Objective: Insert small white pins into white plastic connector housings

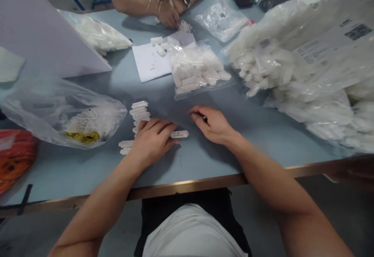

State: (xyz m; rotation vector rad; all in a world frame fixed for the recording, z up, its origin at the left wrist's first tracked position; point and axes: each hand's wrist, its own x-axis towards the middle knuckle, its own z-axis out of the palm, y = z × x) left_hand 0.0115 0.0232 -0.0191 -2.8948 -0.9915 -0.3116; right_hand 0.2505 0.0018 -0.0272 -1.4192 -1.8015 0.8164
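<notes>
My left hand (153, 140) rests low over the table, with thumb and index finger closed about the left end of a small white plastic casing (179, 134) that has dark markings on its face. Partly under that hand, a column of similar white casings (140, 110) lies side by side, and a few more casings (125, 144) sit by the wrist. To the right of the marked casing, my right hand (212, 122) is closed in a pinch. A small dark bit shows between its fingers, too small to name.
Left stands an open clear bag (87, 122) of small white parts, beside an orange-red bundle (16, 157). Ahead lie a bag of white casings (198, 70) and paper sheets (146, 68). Large filled bags (306, 62) crowd the right. Across the table, another person's hands (169, 11) work.
</notes>
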